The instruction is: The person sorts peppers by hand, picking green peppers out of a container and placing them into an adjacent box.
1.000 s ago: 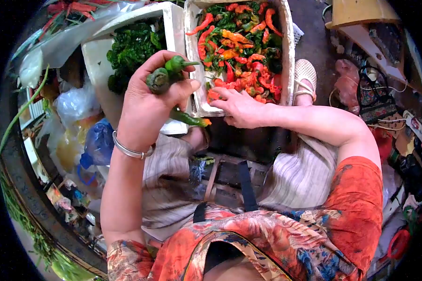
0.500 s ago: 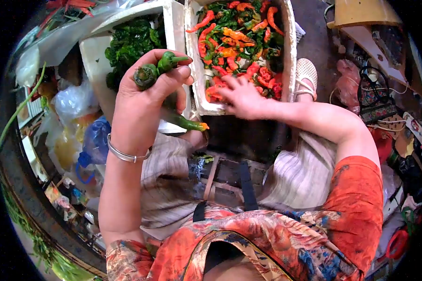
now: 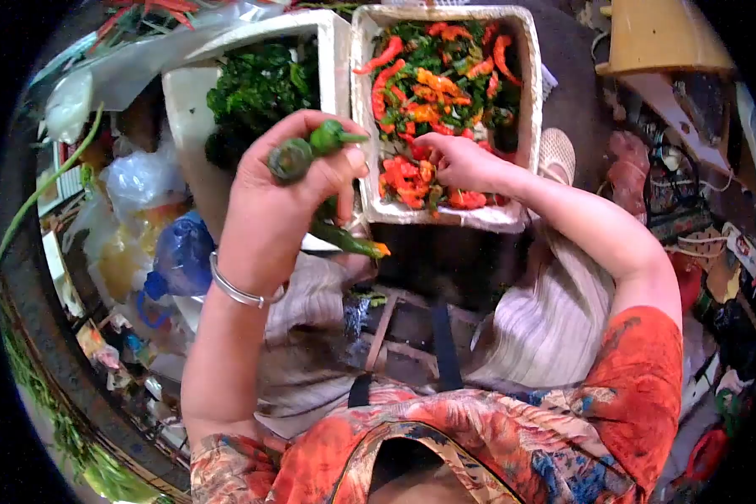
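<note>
My left hand [image 3: 286, 189], a metal bangle on its wrist, is wrapped round green peppers [image 3: 328, 137]; two stem ends stick out above the fingers and an orange-tipped end hangs below. It hovers over the near right edge of the white foam box with dark green peppers [image 3: 265, 88]. In the other foam box [image 3: 529, 101], my right hand [image 3: 462, 164] reaches into the red and orange peppers [image 3: 428, 88]. Its fingers are bent down with the tips close together among the peppers, and what they hold, if anything, is too small to make out.
A blue plastic container [image 3: 181, 256] and clear plastic bags [image 3: 143, 181] lie at the left. On the right are a yellowish basin [image 3: 664, 38], a dark patterned bag [image 3: 689, 206] and cords. My shoe [image 3: 558, 153] is beside the right box.
My right hand has moved up and right over the red peppers, its spread fingers drawing together. My left hand still holds the green peppers. Both boxes appear slightly lower and further right in view.
</note>
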A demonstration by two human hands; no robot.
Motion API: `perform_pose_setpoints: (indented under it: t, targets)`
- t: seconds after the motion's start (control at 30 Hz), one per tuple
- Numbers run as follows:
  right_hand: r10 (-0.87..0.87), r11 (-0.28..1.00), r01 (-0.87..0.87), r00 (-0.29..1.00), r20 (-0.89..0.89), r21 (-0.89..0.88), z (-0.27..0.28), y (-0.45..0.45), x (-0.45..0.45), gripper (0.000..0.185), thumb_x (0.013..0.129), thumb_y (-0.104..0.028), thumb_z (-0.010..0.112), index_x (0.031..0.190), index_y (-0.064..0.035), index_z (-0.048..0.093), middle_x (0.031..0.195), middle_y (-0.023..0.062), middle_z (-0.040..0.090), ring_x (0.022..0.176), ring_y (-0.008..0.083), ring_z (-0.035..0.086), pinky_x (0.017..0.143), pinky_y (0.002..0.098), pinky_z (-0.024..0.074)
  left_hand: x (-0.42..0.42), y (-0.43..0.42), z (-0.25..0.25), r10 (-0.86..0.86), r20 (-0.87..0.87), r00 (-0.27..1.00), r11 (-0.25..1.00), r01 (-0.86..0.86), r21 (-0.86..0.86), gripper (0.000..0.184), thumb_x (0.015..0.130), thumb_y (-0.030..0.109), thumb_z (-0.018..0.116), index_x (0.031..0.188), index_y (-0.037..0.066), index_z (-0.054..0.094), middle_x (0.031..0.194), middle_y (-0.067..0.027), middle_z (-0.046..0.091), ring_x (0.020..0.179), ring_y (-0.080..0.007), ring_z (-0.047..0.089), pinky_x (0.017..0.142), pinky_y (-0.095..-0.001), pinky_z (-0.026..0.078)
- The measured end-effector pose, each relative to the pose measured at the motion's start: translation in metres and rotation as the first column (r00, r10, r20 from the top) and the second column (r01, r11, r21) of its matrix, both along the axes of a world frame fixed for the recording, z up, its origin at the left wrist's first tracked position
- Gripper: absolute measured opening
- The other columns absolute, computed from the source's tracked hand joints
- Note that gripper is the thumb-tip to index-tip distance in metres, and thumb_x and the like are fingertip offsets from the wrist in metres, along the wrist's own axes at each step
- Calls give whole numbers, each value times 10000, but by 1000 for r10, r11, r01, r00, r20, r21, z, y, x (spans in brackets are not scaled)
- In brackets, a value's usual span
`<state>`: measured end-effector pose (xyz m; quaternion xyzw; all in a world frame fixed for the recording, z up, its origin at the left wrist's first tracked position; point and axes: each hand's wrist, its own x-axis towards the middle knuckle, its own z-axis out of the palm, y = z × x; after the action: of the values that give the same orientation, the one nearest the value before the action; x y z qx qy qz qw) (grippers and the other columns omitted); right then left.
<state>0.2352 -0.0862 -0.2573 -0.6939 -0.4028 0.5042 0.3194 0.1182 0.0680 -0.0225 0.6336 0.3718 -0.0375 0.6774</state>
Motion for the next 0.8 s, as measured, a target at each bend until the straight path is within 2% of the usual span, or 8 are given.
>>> perform_pose_setpoints:
  t: [0.03,0.13,0.33,0.43,0.5,0.53,0.67,0.8]
  targets:
    - [13,999,-16,997,-77,-41,9,7,13,571,756,50,582,1310,-48,484,927,82,595,839,140,563,755,272,486,0,-1,2,-2,-6,1000,1000,2,11,269,824,177,660,1013,-1,592,777,-57,598,566,-104,516,548,-232,406]
    - [-176,983,179,862,-475,-39,46,26,45,548,782,33,590,1314,-63,497,1053,74,584,919,165,567,808,290,492,-3,1,6,-17,2,1000,1000,17,-8,234,828,157,667,999,12,602,777,-59,605,555,-114,526,527,-237,415]
    - [-366,838,494,824,-433,233,76,79,100,352,870,-55,576,1221,-47,570,1020,20,623,930,114,583,848,268,480,-10,5,12,-2,3,1000,1000,3,-16,188,834,124,658,980,15,609,765,-56,611,550,-107,525,524,-236,413]
    - [-508,684,634,769,-389,361,62,111,130,310,874,-150,651,1153,-20,616,986,66,648,869,127,589,797,271,486,-13,9,14,3,-17,1000,1000,-4,-14,186,829,121,663,971,15,609,761,-54,609,547,-105,523,521,-235,412]
    - [-539,583,709,703,-464,397,48,143,145,326,872,-184,642,1156,-26,616,962,65,654,835,122,593,755,276,498,-15,11,15,16,2,1000,1000,-16,14,185,821,115,664,963,11,610,758,-56,608,542,-106,524,516,-235,410]
    - [-596,497,832,533,-600,246,52,148,149,296,873,-77,563,1158,1,560,957,68,599,747,156,572,668,290,489,-16,12,15,33,0,999,999,-33,2,182,816,107,662,957,5,608,762,-64,610,539,-109,526,511,-239,413]
    - [-630,582,798,563,-535,155,39,168,171,420,877,-71,531,1295,-48,496,1007,89,600,710,164,549,613,295,479,-19,16,14,31,4,999,999,-31,-12,189,816,110,662,962,4,605,768,-72,613,538,-113,530,510,-241,420]
    - [-653,524,820,560,-510,230,1,158,182,493,880,-85,534,1359,-49,423,1095,138,607,772,192,610,645,306,507,-22,21,16,11,-18,1000,1000,-11,-29,206,815,128,668,971,10,603,778,-75,616,541,-118,534,516,-240,429]
